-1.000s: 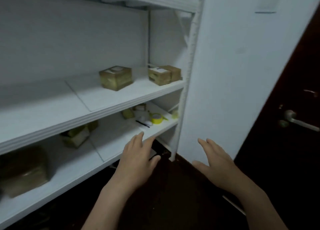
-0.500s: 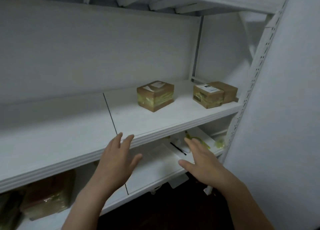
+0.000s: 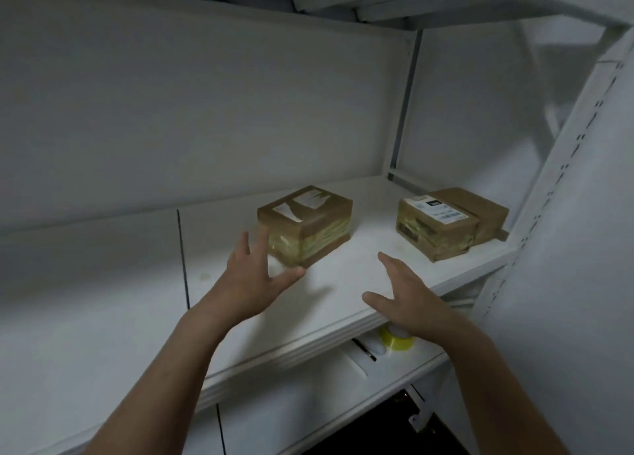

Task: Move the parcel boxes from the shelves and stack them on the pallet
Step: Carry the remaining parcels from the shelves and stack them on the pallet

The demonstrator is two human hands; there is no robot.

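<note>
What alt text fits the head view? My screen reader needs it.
Two open bare hands, left hand and right hand, reach toward a taped parcel box on a white shelf. Two more boxes sit at the shelf's right end.

A storeroom or small parcel stockroom: white metal racking with a slotted, perforated upright post (image 3: pixel 562 193) carries plain white shelf boards (image 3: pixel 240 320). Brown cardboard parcel boxes wrapped in clear tape (image 3: pixel 308 224), one bearing a printed white shipping label (image 3: pixel 434 209), sit on them. A yellow roll of packing tape (image 3: pixel 398 339) lies on the lower shelf.
</note>
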